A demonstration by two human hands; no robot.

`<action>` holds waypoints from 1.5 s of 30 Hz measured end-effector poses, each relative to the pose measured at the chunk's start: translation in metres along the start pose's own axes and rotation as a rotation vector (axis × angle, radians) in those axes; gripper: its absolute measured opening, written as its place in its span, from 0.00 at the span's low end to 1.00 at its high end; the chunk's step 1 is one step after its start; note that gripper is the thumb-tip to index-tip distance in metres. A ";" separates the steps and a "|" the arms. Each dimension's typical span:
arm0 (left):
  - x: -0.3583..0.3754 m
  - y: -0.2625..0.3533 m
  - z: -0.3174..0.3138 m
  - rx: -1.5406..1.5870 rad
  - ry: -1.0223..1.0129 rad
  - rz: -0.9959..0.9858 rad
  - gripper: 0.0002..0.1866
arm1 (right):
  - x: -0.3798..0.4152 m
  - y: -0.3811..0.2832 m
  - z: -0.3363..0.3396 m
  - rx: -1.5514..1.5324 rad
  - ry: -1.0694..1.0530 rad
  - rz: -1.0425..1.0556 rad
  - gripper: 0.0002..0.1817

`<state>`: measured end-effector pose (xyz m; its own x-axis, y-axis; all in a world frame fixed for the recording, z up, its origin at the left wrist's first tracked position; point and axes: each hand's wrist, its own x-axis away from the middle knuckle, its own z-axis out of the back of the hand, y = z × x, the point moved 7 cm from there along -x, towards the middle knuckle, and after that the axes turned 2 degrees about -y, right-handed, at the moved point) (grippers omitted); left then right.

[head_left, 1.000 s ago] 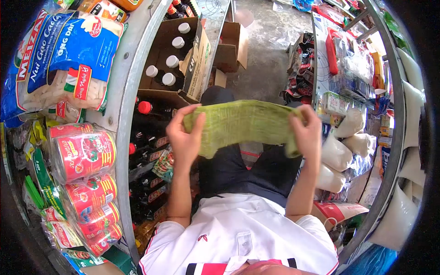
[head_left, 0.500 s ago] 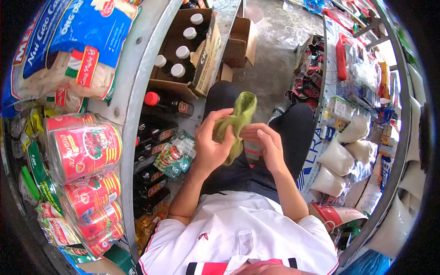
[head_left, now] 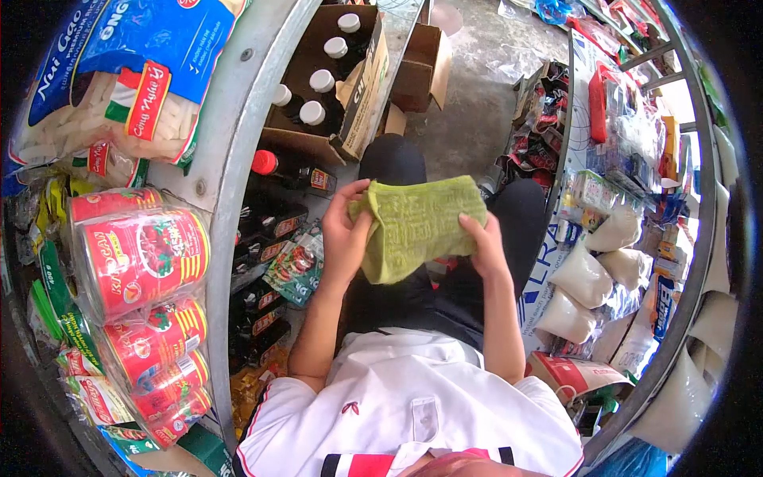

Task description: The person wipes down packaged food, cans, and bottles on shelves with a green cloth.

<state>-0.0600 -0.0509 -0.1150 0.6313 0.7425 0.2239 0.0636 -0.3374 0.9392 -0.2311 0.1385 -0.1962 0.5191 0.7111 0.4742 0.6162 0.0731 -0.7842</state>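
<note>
A green patterned cloth (head_left: 421, 222) is spread out in front of my lap, held up between both hands. My left hand (head_left: 350, 234) grips its left edge, thumb on the near face and fingers partly behind. On the other side my right hand (head_left: 483, 242) pinches the right edge, with its thumb on top and the other fingers hidden behind the fabric. The cloth looks folded in layers, and its lower edge sags between the hands. My dark-trousered knees (head_left: 391, 159) show beyond and below it.
On the left shelf are red cans in plastic wrap (head_left: 143, 262) and a blue pasta bag (head_left: 119, 71). A cardboard box (head_left: 362, 103) of white-capped bottles stands ahead, beside a red-capped bottle (head_left: 294, 171). Filled white bags (head_left: 584, 274) lie on the right shelf.
The green cloth was bunched up and upright in my left hand. Now it is opened out flat, and my right hand has taken hold of its right edge.
</note>
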 end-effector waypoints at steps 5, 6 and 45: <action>0.001 -0.025 0.006 -0.164 0.044 -0.019 0.15 | 0.012 -0.066 -0.027 0.653 0.137 0.249 0.16; 0.001 -0.027 0.000 -0.095 0.040 0.026 0.16 | 0.016 -0.073 -0.037 0.656 0.137 0.250 0.16; 0.176 -0.089 0.146 -0.597 0.416 0.390 0.26 | 0.003 -0.008 0.004 0.070 -0.135 0.116 0.33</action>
<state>0.1589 0.0254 -0.1974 0.1777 0.8289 0.5304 -0.5966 -0.3379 0.7279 -0.2370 0.1428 -0.1899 0.4970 0.8047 0.3246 0.5115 0.0306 -0.8588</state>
